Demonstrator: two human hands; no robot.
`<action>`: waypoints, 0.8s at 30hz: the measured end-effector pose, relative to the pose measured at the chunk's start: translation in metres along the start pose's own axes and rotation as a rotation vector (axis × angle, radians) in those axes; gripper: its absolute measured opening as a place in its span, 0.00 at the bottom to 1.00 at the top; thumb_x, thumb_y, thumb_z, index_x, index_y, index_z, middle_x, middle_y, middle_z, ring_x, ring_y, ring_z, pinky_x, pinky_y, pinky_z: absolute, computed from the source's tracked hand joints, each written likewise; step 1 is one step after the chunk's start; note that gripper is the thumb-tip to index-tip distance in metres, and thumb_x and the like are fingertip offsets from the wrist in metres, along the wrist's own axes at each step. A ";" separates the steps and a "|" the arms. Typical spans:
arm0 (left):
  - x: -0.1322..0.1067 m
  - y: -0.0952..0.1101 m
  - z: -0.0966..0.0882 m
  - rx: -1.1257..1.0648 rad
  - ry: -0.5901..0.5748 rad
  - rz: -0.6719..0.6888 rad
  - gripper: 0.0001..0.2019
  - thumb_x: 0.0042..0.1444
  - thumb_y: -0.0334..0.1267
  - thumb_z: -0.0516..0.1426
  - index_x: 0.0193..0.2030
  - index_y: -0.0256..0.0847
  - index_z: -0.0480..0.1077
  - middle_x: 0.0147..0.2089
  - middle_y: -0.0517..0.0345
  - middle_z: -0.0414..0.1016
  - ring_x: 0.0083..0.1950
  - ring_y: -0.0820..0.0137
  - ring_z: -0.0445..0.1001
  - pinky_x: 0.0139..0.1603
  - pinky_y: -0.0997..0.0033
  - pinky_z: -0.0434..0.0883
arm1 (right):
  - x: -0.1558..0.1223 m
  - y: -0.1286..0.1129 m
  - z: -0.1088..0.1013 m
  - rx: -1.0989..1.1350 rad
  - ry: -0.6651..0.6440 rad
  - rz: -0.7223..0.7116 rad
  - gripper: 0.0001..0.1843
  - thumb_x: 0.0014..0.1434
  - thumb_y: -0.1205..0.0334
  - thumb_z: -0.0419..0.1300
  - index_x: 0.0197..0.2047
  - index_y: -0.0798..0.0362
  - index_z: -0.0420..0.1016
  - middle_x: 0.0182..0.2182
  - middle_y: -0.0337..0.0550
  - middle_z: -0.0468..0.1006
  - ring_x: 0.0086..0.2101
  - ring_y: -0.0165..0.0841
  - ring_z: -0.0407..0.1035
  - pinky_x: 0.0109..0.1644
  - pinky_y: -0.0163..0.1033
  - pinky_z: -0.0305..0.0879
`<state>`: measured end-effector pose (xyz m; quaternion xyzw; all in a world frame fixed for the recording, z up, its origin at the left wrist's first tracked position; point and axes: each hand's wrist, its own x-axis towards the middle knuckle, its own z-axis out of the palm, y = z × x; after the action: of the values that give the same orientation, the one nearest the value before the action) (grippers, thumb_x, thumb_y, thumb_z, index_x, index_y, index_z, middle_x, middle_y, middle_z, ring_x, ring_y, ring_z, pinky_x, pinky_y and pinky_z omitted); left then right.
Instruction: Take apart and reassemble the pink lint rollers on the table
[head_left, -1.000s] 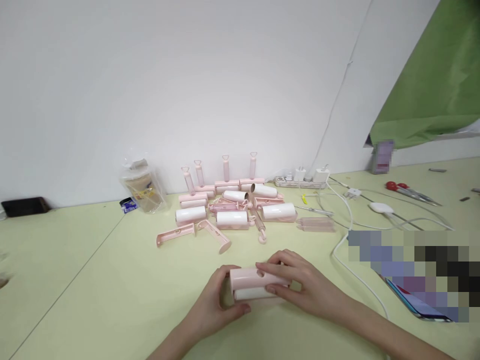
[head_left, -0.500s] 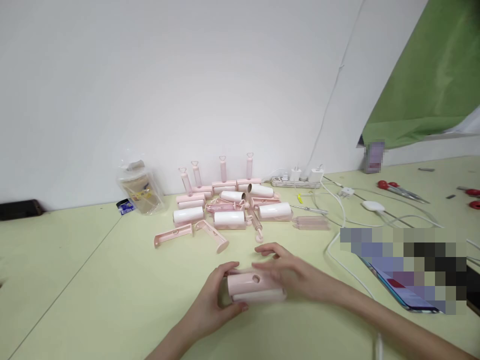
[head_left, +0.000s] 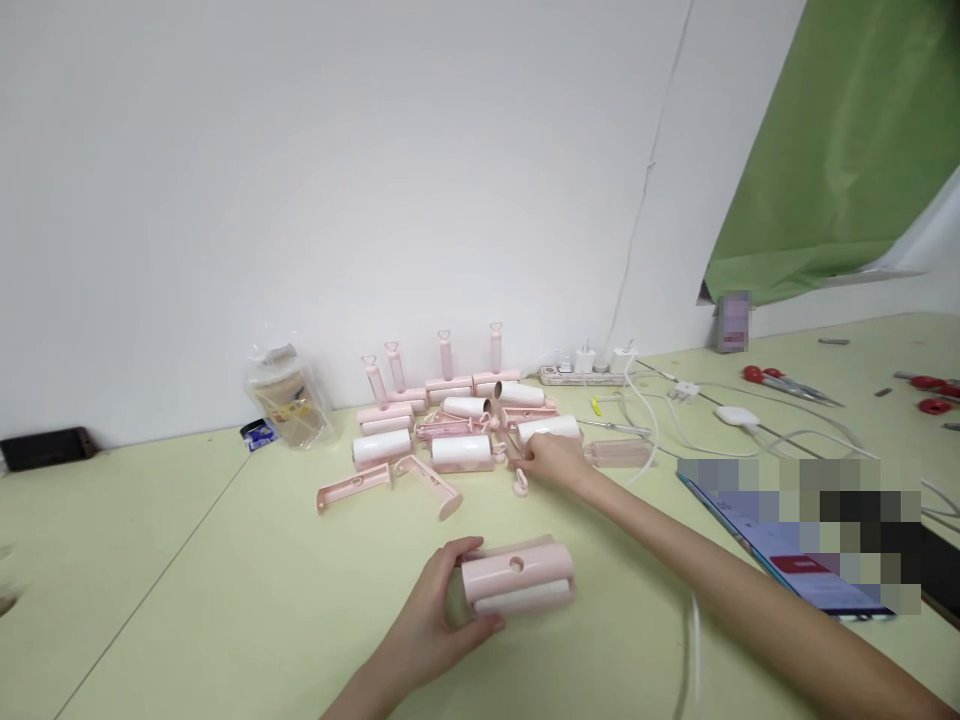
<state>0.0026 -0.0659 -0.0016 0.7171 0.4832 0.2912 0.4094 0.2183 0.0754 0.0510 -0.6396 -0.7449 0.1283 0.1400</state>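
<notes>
My left hand [head_left: 435,620] is closed around the left end of a pink lint roller case [head_left: 491,574], thumb below and fingers above. The case has a round hole in its top, and a white roll [head_left: 525,597] shows along its lower side. My right hand [head_left: 556,462] reaches into the pile, its curled fingertips at a pink handle with a ring end [head_left: 520,483]; the fingers cover the handle's middle. Just behind that hand lies a white roll in a clear-pink cover [head_left: 551,430]. Two open pink case halves [head_left: 354,487] lie left of the pile.
Cased rollers with upright handles [head_left: 445,356] line the wall. A plastic bag [head_left: 294,405] stands left, a power strip [head_left: 585,376] right. White cables [head_left: 697,450] cross the right side, near a phone [head_left: 780,550] and red-handled pliers [head_left: 787,383].
My right hand has left the pink case and moved forward to the handle in the pile. My left hand still holds the case in about the same place. The view has shifted slightly.
</notes>
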 end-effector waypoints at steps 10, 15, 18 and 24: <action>0.000 0.007 -0.002 0.019 -0.005 0.060 0.24 0.47 0.39 0.60 0.51 0.47 0.59 0.52 0.54 0.65 0.53 0.60 0.64 0.53 0.60 0.64 | -0.050 0.005 -0.068 0.412 0.057 -0.242 0.10 0.58 0.52 0.50 0.39 0.49 0.59 0.35 0.41 0.77 0.35 0.34 0.73 0.34 0.35 0.66; 0.000 0.006 -0.002 0.032 -0.009 0.078 0.24 0.47 0.40 0.60 0.51 0.48 0.59 0.52 0.54 0.65 0.53 0.60 0.64 0.53 0.60 0.63 | -0.079 -0.019 -0.065 0.801 -0.294 -0.525 0.08 0.60 0.57 0.52 0.41 0.50 0.59 0.37 0.44 0.76 0.40 0.33 0.71 0.42 0.40 0.65; 0.002 0.005 -0.001 0.026 -0.003 0.096 0.24 0.47 0.40 0.60 0.51 0.47 0.58 0.52 0.55 0.65 0.53 0.61 0.64 0.52 0.61 0.64 | -0.088 -0.029 -0.057 0.764 -0.345 -0.550 0.07 0.59 0.63 0.53 0.41 0.49 0.59 0.38 0.43 0.75 0.41 0.33 0.70 0.43 0.39 0.64; 0.002 0.008 -0.002 0.027 -0.019 0.094 0.24 0.48 0.40 0.60 0.51 0.47 0.58 0.52 0.56 0.65 0.53 0.62 0.64 0.53 0.63 0.63 | -0.091 -0.032 -0.052 0.726 -0.311 -0.579 0.10 0.56 0.68 0.54 0.41 0.49 0.59 0.36 0.41 0.75 0.38 0.31 0.70 0.40 0.38 0.65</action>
<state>0.0052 -0.0651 0.0060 0.7472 0.4490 0.2967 0.3900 0.2215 -0.0191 0.1074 -0.2892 -0.8114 0.4295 0.2711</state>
